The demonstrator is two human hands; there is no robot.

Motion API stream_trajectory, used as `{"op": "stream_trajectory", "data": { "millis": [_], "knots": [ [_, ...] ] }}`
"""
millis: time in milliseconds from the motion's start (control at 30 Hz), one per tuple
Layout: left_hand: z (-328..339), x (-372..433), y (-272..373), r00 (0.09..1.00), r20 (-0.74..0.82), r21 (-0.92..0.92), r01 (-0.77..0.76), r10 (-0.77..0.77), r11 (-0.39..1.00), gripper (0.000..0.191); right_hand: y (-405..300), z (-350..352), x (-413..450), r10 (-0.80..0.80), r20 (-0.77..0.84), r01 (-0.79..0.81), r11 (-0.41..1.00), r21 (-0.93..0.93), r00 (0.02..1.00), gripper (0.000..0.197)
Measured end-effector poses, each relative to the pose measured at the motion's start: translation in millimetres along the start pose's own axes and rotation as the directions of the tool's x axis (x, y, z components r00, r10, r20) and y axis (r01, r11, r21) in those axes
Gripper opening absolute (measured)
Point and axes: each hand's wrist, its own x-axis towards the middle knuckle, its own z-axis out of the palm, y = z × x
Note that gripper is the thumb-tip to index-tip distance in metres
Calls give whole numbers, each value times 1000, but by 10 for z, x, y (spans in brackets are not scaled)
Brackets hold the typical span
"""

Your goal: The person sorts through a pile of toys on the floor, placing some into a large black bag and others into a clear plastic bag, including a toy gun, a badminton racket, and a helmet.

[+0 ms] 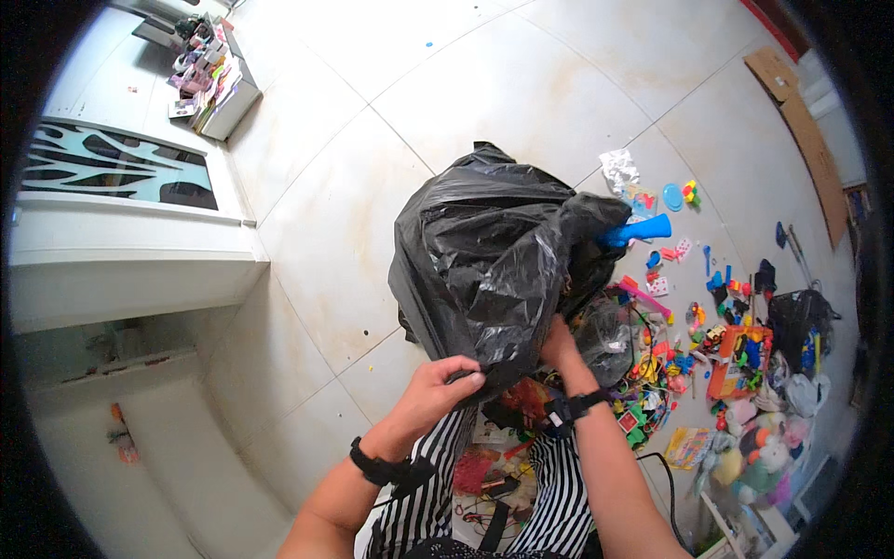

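A large black plastic bag (482, 258) stands bulging on the tiled floor before me. My left hand (450, 381) grips its near rim between thumb and fingers. At the bag's right side my right hand (559, 346) reaches into the opening; its fingers are hidden by the plastic. A blue plastic object (639, 229) sticks out at the bag's upper right. Just right of my right hand lies a clear plastic bag (606, 335). Small mixed items, among them a red mesh-like piece (473, 472), lie between my striped trouser legs.
Small colourful toys (649, 412) are strewn at the right, around an orange box (733, 363). Soft toys (761, 454) heap at the lower right. Flattened cardboard (810, 154) lies farther right. A loaded low cabinet (234, 101) stands at the upper left, above a white step-like ledge (140, 279).
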Motion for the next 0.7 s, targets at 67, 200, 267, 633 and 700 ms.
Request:
{"op": "stream_trajectory", "data": {
  "millis": [67,200,267,633,700],
  "knots": [
    [-221,-283,58,998,-60,-103,-28,22,994,13,-307,60,-136,153,116,-115,953,-280,981,46],
    [-600,-599,250,991,-130,-435,-67,11,898,21,-553,-419,-183,357,160,-224,815,-535,920,48],
    [-807,-744,352,978,-204,-545,-141,33,827,24,-345,-517,-74,440,-54,-393,732,-557,896,42],
    [-1800,-1014,484,853,-521,-682,-425,12,596,22,-681,-1049,-87,506,-240,71,331,941,829,33],
    [-1906,-1087,604,852,-519,-617,-430,69,659,16,-1156,-1159,-201,485,-248,46,392,919,838,29]
  ]
}}
